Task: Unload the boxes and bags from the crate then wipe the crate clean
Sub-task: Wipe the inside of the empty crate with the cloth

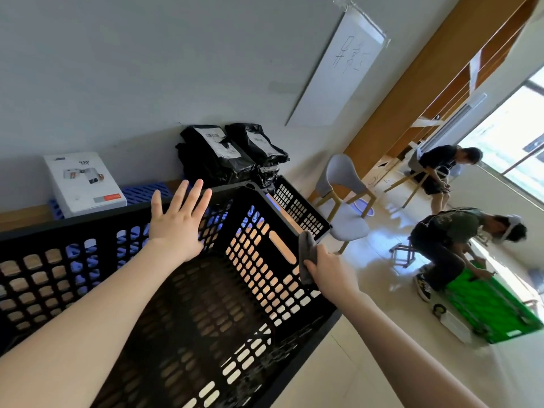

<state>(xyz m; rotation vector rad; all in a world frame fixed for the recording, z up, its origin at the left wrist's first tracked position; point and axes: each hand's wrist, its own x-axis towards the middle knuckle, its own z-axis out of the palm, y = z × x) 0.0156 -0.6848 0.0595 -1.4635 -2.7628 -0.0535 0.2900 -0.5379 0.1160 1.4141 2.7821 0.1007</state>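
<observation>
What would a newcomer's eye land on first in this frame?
The big black crate fills the lower left, with nothing left inside. Over it, the left hand is spread open by the far wall, while the right hand holds a grey cloth at the end wall. Behind the crate, black bags and a white box sit along the room's wall.

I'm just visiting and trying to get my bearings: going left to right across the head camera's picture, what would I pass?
White box → black bags → grey cloth, gripped by the right hand → green cart. The black crate spans too much of the width to place.
</observation>
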